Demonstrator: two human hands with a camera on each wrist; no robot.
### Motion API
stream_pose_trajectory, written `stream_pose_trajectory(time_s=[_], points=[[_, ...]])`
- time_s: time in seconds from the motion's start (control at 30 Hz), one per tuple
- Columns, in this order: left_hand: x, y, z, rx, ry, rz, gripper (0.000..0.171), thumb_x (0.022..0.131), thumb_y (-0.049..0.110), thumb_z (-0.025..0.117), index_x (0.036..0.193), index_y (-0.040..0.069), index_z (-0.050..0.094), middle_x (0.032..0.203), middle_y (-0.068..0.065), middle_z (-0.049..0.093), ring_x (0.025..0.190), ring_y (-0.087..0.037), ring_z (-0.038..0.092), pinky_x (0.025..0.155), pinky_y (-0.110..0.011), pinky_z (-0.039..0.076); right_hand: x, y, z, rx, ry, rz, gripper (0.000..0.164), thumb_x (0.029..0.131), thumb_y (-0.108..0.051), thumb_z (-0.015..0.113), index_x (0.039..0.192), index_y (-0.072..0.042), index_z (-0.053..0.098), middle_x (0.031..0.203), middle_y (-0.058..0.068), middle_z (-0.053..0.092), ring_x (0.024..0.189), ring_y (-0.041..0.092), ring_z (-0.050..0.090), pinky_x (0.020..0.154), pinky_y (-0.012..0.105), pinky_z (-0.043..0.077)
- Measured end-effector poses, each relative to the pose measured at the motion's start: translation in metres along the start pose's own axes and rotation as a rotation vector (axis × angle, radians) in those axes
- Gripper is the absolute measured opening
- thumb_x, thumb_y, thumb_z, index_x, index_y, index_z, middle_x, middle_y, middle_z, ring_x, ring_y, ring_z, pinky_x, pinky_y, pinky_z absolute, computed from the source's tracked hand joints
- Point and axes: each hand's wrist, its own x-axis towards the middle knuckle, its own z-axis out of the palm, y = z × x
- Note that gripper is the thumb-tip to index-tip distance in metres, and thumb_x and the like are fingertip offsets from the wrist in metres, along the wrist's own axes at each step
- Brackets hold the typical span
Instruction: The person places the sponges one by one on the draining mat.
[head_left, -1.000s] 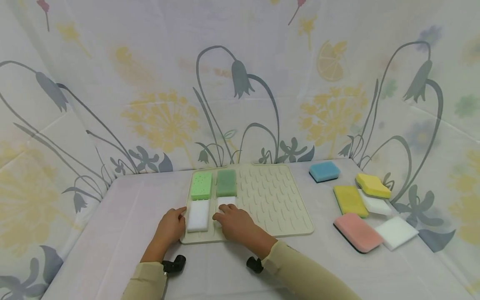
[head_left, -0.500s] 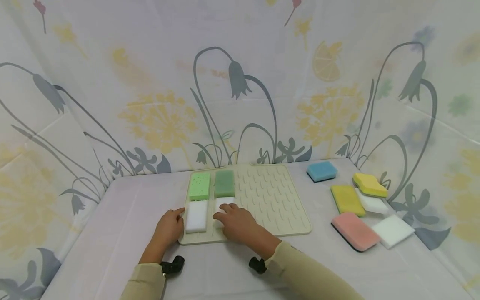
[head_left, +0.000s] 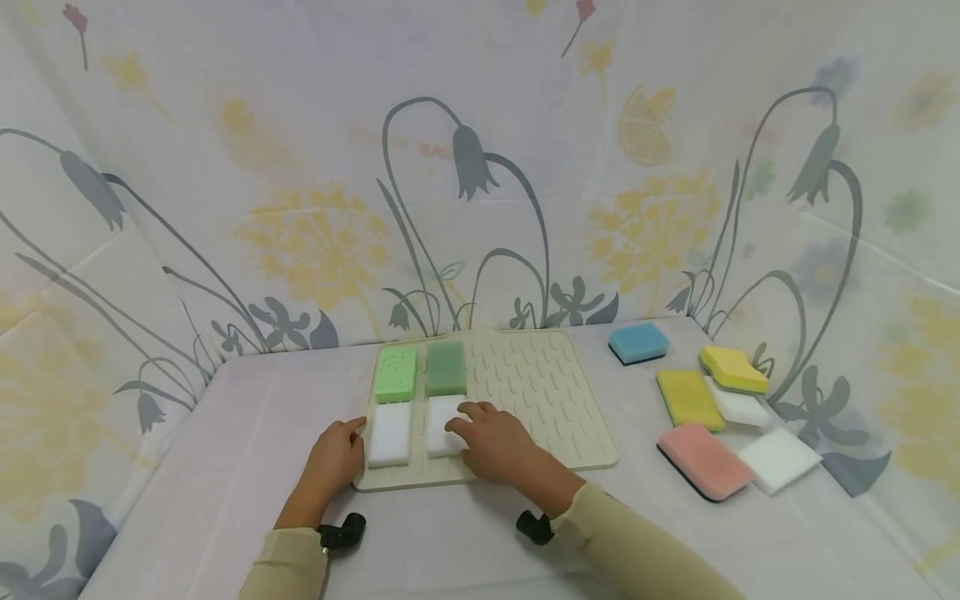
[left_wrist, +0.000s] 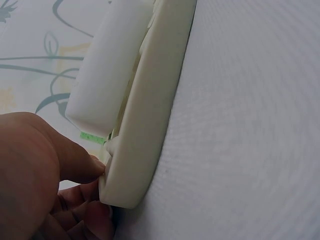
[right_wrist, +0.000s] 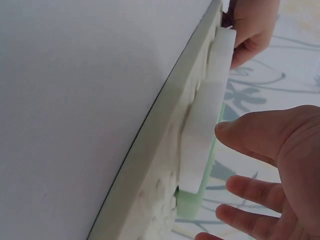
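Some left fingers [left_wrist: 80, 193] pinch mat [head_left: 540, 400], right fingers [right_wrist: 255, 193] spread

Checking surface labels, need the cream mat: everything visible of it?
The mat is cream, roughly rectangular with rounded corners, a thick rim and rows of raised ridges; it looks like silicone or rubber. It lies flat on the table. Four sponges rest on its left part: light green and dark green behind two white ones. The left hand pinches its left edge; whether the right hand touches it is unclear.
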Motion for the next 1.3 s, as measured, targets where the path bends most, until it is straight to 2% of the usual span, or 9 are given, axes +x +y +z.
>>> stream_pose_trajectory(time_s=[0.4,0.67,1.0,1.3], points=[[0.001,-0.001,0.001,0.007,0.004,0.016,0.041,0.093,0.005,0.048,0.132,-0.008,0.054,0.088,-0.014,0.058,0.073,-0.02,0.049,0.064,-0.035,0.043,-0.017,0.026,0.0,0.034,0.037,0.053,0.036,0.089,-0.026,0.067,0.124,-0.024,0.062,0.135,0.006,0.053,0.123,0.027,0.053,0.085,0.045,0.052],[0.001,-0.001,0.001,0.01,0.001,0.008,0.042,0.093,0.006,0.047,0.132,-0.007,0.054,0.088,-0.013,0.058,0.073,-0.02,0.048,0.065,-0.034,0.042,-0.031,0.049,0.001,0.073,0.041,0.126,0.035,0.088,-0.025,0.068,0.123,-0.022,0.063,0.136,0.008,0.054,0.123,0.029,0.053,0.087,0.048,0.051],[-0.001,0.0,-0.001,0.005,0.004,0.003,0.041,0.093,0.006,0.048,0.131,-0.007,0.055,0.09,-0.014,0.058,0.074,-0.02,0.05,0.066,-0.036,0.044,-0.046,0.079,-0.002,0.036,0.068,0.186,0.036,0.087,-0.027,0.07,0.122,-0.021,0.063,0.134,0.009,0.055,0.121,0.033,0.055,0.087,0.052,0.049],[-0.001,0.001,-0.001,0.0,0.003,0.008,0.041,0.093,0.006,0.049,0.132,-0.007,0.055,0.089,-0.014,0.058,0.073,-0.02,0.049,0.064,-0.034,0.042,-0.058,0.106,-0.009,-0.002,0.121,0.219,0.039,0.085,-0.026,0.071,0.122,-0.017,0.064,0.13,0.014,0.057,0.114,0.036,0.059,0.08,0.052,0.051]])
